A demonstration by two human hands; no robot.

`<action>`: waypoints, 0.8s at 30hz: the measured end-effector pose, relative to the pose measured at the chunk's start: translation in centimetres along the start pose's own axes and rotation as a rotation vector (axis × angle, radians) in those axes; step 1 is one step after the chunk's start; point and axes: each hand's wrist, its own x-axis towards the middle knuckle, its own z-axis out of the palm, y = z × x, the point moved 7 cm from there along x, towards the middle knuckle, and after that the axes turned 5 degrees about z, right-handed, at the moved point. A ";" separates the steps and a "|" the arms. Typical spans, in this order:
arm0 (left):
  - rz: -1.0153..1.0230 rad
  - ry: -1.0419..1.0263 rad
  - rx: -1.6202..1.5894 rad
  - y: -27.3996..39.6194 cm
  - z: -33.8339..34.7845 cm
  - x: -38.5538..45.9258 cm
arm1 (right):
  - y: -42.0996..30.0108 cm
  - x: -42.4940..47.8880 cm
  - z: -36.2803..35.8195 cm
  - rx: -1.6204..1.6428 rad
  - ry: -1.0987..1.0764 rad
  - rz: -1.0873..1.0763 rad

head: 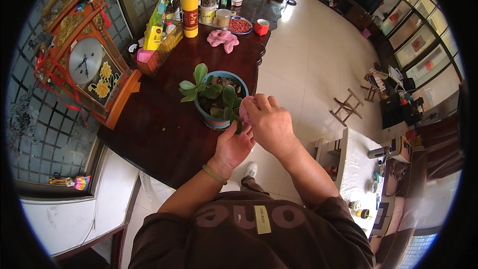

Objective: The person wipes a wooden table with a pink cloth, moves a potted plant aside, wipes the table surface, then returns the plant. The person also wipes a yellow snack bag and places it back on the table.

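Observation:
A succulent plant (201, 82) with thick green leaves grows in a round blue pot (210, 121) on the dark wooden table (164, 112). My right hand (270, 121) is closed on a bunched pink cloth (246, 110) at the pot's right side, against the plant's leaves. Just below, my left hand (235, 145) has its palm turned up and its thumb at a low leaf; whether its fingers grip the leaf is hard to see. A bangle is on the left wrist. Another pink cloth (224, 40) lies crumpled farther back on the table.
An ornate wooden clock (86, 59) stands at the left. Behind the pot are a basket (164, 54) of packets, a yellow and red canister (190, 15), jars, a plate of red nuts or beans (240, 25) and a red mug (261, 27). A white-covered table (354, 164) is at the right.

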 end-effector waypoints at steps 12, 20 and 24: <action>-0.100 0.055 -0.121 -0.3 -1.6 0.4 | -0.5 -0.5 1.5 -0.089 -0.068 -0.027; -0.025 0.002 -0.057 0.5 -1.0 0.5 | -0.4 -0.5 1.2 -0.153 -0.048 -0.047; -0.004 -0.076 -0.051 0.5 -0.1 0.5 | 0.5 -1.0 1.3 -0.156 -0.084 -0.039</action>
